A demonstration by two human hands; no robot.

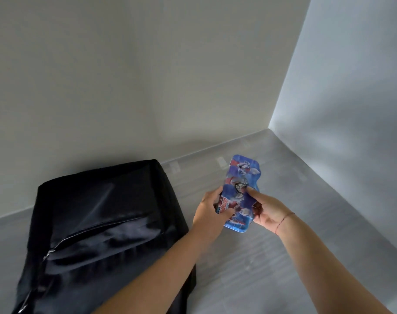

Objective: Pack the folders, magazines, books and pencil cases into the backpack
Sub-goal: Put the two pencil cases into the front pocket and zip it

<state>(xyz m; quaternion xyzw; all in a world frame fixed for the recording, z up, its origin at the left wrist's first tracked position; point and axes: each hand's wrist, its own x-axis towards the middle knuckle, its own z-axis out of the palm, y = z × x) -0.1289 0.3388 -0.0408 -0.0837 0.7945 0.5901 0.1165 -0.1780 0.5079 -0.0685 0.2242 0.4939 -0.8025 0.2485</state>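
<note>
A blue pencil case [242,177] printed with red and white cartoon figures is held up above the grey floor, right of the backpack. My left hand [210,208] grips its left edge, fingers curled round the lower part. My right hand [264,208] pinches its right edge, with one finger lying on the printed face. The black backpack [102,223] lies flat on the floor at the left, its front pocket zipper running across it. I cannot tell whether its main opening is open.
The grey floor [283,257] stretches right of and below the hands. White walls [147,75] meet in a corner behind the case, the right wall close by. No folders, magazines or books show in this view.
</note>
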